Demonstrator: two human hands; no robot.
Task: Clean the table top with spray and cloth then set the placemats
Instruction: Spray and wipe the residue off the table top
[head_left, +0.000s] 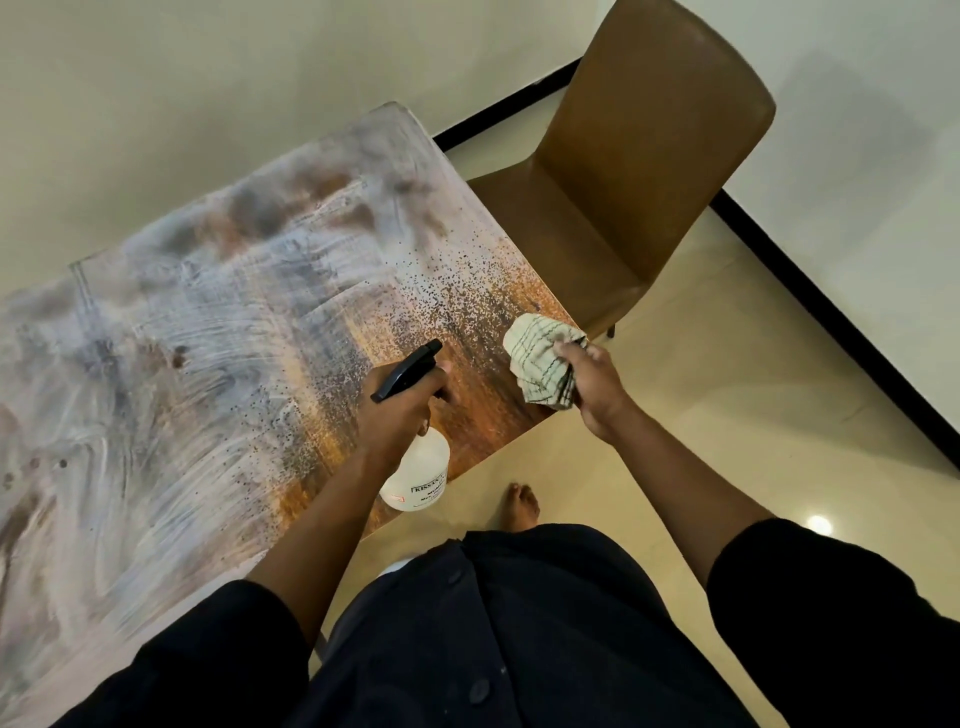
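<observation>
Nearest, the left hand (397, 415) has its fingers wrapped round a clear plastic spray bottle with a black trigger head (415, 457) above the streaked wooden desk (208, 338), the right hand (589, 382) clutches a crumpled checked cloth (537, 358) at the desk's edge, and beyond stands a brown upholstered chair (639, 171).

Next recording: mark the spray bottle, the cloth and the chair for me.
spray bottle (418, 474): head view, on its clear body below the left hand.
cloth (537, 353): head view, on the bunched striped fabric.
chair (649, 140): head view, on the brown backrest.
</observation>
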